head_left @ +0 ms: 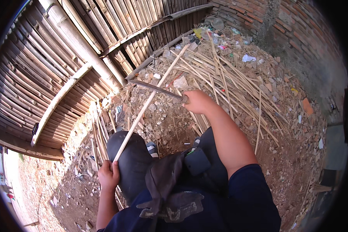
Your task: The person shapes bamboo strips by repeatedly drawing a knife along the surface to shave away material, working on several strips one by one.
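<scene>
My left hand [108,175] is closed round the near end of a long pale bamboo strip [150,101], beside my left knee. The strip slants up and away to the right, passing over that knee. My right hand [197,102] grips the handle of a long dark knife [155,88], its blade pointing left. The blade crosses the strip at its upper part; whether it touches cannot be made out. Beyond my right hand lies a loose heap of split bamboo strips [236,87]. More strips [99,129] lie to the left of my left knee.
A bamboo-slat wall [54,77] with thick poles [75,42] rises at the left. A brick wall [294,31] closes the back right. Stones, rubble and scraps of litter [248,58] cover the earth ground. A small dark box [197,161] rests at my right thigh.
</scene>
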{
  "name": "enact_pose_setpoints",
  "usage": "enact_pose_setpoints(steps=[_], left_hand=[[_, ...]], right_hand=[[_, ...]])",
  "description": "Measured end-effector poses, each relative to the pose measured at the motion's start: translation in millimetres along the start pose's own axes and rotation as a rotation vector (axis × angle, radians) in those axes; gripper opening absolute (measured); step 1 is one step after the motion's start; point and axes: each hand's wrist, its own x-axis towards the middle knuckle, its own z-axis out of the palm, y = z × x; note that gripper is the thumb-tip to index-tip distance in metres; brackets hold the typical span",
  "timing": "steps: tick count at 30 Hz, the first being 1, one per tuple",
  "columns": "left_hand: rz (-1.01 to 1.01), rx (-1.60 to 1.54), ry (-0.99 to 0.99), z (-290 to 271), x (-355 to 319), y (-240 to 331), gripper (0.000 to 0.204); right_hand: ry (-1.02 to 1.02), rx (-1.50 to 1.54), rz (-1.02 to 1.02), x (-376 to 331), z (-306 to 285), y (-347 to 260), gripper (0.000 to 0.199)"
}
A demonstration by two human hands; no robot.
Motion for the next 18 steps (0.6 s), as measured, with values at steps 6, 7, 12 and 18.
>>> enact_pose_setpoints(steps=[6, 7, 12, 18], left_hand=[[-0.055, -0.032, 0.034, 2, -5, -4, 0.033], [-0.036, -0.007, 0.031, 1, -6, -6, 0.033], [0.007, -0.035, 0.017, 0, 1, 1, 0.033], [-0.033, -0.042, 0.034, 4, -3, -6, 0.034]], right_hand=[[-0.178, -0.081, -0.098, -22, -16, -53, 0.036], [-0.175, -0.103, -0.114, -25, -15, -55, 0.031], [-0.24, -0.002, -0.039, -7, -6, -21, 0.028], [-0.108, 0.014, -0.057, -11, 13, -40, 0.031]])
